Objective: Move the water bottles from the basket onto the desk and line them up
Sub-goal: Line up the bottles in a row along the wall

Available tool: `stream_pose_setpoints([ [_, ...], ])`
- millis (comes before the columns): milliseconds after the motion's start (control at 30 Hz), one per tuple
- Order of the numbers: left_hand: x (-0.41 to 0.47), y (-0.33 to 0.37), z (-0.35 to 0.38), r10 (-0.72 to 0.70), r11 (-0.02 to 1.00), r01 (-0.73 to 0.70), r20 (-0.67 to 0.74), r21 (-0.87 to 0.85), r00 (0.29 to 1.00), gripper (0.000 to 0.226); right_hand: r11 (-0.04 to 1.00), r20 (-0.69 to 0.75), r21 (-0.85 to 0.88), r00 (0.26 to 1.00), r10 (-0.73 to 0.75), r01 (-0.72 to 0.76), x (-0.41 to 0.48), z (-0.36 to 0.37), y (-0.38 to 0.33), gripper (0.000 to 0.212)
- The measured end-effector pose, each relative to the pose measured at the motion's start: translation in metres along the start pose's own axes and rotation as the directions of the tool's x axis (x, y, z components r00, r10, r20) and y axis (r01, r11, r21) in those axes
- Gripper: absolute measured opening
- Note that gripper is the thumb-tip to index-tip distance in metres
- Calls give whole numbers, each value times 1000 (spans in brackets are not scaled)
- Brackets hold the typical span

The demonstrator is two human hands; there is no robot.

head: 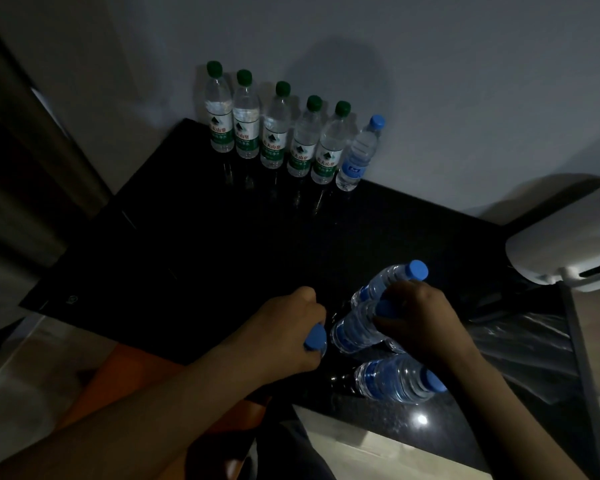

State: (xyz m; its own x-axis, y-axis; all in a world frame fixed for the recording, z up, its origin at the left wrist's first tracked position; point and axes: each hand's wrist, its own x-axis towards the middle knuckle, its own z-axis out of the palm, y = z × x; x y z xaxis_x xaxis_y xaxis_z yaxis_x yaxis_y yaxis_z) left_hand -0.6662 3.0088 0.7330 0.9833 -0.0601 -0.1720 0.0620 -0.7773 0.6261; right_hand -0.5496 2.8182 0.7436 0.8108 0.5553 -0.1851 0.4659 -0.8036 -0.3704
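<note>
Along the wall at the back of the black desk (222,244) stands a row of several green-capped water bottles (274,133), ending on the right with one upright blue-capped bottle (355,157). Near the front edge, my left hand (291,327) grips the neck of a blue-capped bottle (316,337), most of which the hand hides. My right hand (416,320) is curled round the top of a tilted blue-labelled bottle (354,327). Another blue-capped bottle (395,275) leans just behind it. A further one (395,379) lies on its side by my right forearm.
An orange basket (125,375) shows below the desk's front edge, under my left arm. A white appliance (568,244) sits at the right edge of the desk. Crinkled clear plastic (520,341) lies at the right front. A dark curtain hangs at the left.
</note>
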Motion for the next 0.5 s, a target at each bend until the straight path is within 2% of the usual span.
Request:
stream_pose_setpoints([
  [233,1,-7,-13,-47,998,46,-37,-40,998,24,999,-6,26,1000,29,-29,6,-16,-6,16],
  [500,21,-11,-44,-89,993,79,-128,-83,988,26,997,-58,60,997,-41,45,23,-44,-13,18],
])
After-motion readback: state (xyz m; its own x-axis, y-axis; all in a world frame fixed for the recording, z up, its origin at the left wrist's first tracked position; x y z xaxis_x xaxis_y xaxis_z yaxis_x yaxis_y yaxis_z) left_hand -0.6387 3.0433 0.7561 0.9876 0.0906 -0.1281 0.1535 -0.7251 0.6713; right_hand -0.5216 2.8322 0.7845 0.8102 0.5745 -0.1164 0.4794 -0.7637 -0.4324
